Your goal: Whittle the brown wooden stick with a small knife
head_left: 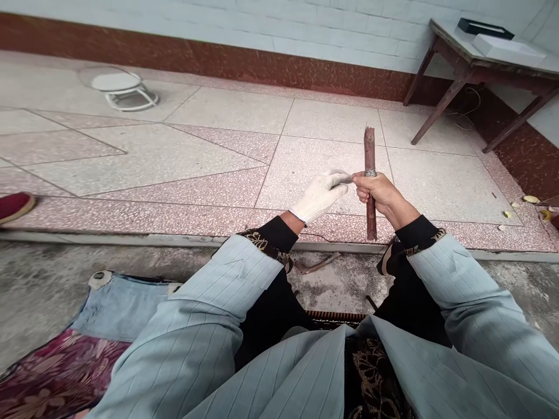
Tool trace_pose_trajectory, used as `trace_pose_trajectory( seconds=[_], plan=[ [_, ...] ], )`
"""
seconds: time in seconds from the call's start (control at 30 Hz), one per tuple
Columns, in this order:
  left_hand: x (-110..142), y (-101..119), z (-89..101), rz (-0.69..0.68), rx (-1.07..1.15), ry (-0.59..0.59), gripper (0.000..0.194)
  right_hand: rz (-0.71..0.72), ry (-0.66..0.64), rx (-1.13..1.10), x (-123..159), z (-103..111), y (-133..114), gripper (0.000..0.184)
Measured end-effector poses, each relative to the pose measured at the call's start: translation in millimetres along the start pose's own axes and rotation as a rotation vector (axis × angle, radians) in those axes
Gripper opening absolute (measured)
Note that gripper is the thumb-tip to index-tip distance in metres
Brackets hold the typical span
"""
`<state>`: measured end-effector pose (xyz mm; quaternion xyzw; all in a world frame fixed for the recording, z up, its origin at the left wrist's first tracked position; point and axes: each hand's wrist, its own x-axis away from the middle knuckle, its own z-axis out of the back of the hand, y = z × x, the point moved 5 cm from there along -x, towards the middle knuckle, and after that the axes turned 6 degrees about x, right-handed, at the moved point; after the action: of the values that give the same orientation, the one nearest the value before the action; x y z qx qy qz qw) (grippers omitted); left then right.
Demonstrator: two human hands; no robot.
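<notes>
My right hand (378, 192), bare, is closed round a reddish-brown stick (370, 148) held upright above the tiled ledge. Thin metal wire (370, 173) is wound round the stick's middle, just above my fist. My right thumb points left, along the winding. My left hand (321, 195) wears a white knit glove and is just left of the stick. Its fingers are drawn together, with the tips close to my right thumb. Whatever lies between the gloved fingertips is too small to make out.
A curved piece of wood (317, 265) lies on the concrete between my feet. A low white stool (120, 84) stands at the back left, and a wooden table (463, 58) at the right wall. Patterned cloth (109, 302) lies at lower left; a red shoe (15, 206) shows at the left edge.
</notes>
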<state>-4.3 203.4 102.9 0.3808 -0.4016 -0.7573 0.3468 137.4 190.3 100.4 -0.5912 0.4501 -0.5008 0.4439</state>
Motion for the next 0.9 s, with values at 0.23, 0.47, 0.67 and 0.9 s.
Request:
trace_pose_trajectory(
  seconds=[0.23,0.47,0.67,0.9],
  plan=[
    [1.8,-10.0,-7.8,0.224,0.478,-0.071,0.021,0.027,-0.005,0.036,-3.7,3.7,1.6,0.007],
    [0.7,-7.7,-7.1,0.246,0.463,-0.082,0.014,0.12,0.061,0.143,-8.6,4.8,1.9,0.005],
    [0.3,-9.8,-6.8,0.228,0.455,-0.091,0.015,0.147,0.119,0.263,-9.8,5.5,0.6,0.005],
    [3.2,-7.5,-1.5,0.242,0.309,-0.085,0.02,0.143,0.135,0.316,-9.7,5.5,1.2,0.004]
  ],
)
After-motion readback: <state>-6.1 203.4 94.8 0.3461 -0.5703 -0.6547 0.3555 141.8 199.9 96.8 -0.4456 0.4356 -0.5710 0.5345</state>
